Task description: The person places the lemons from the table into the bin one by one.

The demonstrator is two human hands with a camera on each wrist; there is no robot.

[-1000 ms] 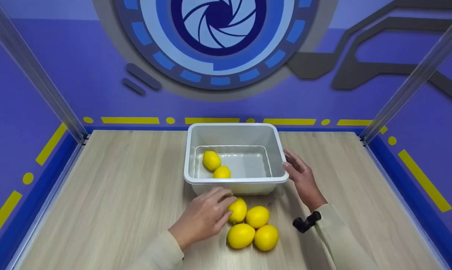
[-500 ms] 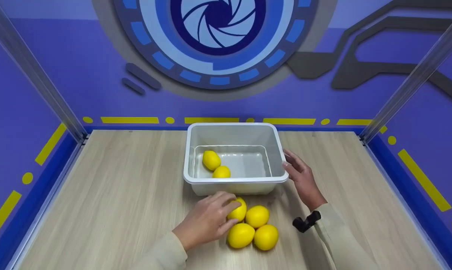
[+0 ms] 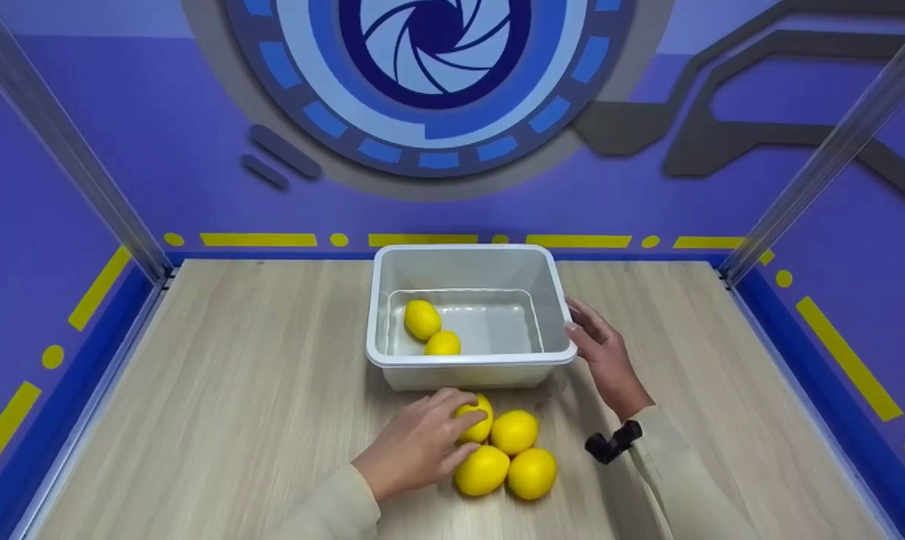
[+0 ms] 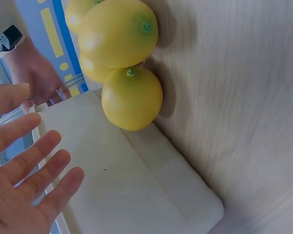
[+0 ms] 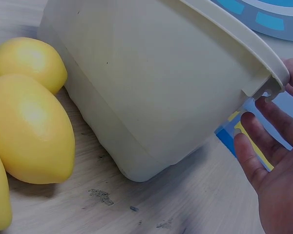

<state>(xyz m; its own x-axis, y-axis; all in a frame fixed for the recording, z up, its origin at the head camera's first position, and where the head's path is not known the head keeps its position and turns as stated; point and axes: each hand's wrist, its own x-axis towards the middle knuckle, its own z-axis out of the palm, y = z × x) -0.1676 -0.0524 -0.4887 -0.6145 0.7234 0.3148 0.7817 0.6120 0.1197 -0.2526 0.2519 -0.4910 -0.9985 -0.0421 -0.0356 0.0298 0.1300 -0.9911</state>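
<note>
Four lemons (image 3: 533,475) before the tub (image 3: 467,377), two lemons (image 3: 422,320) inside

On the bench (image 3: 257,375), the inside pair is lodged toward the tub's left; four are bunched before it, two behind two, flanked leftward by the left grip (image 3: 421,444). The tub's right side is met by the right grip (image 3: 609,365).

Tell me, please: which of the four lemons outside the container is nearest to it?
The rear-left lemon in the head view, partly covered by the left hand; the other three lemons lie farther from the container.

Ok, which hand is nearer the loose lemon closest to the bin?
Left: the left hand is at that lemon, fingers over it; the right hand is farther, at the right end of the bin.
</note>
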